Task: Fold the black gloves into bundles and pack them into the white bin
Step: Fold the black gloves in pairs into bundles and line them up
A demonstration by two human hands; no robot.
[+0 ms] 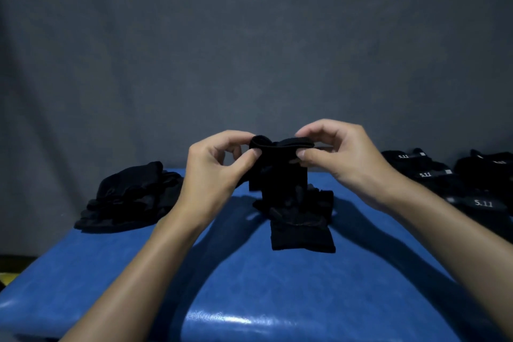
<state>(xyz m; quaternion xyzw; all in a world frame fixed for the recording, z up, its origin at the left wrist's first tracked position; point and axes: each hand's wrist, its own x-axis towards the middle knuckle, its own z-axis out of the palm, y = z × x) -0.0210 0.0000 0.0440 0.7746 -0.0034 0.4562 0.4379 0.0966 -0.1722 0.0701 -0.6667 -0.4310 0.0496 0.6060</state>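
While the black glove (pixel 279 164) hung by its cuff above the blue padded table (pixel 249 286), left hand (pixel 216 172) and right hand (pixel 341 158) each pinched one end of that cuff, thumb against forefinger. Judgement: keep both pinches level and roll evenly for a tight bundle. Second glove (pixel 302 228) lay just beneath. Loose pile (pixel 130 197) left, 5.11-labelled gloves (pixel 455 183) right. No white bin in view.

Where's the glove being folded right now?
Head view, centre: the glove is held up over the blue table, its top edge pinched between the left hand and the right hand, just above a second glove lying on it.
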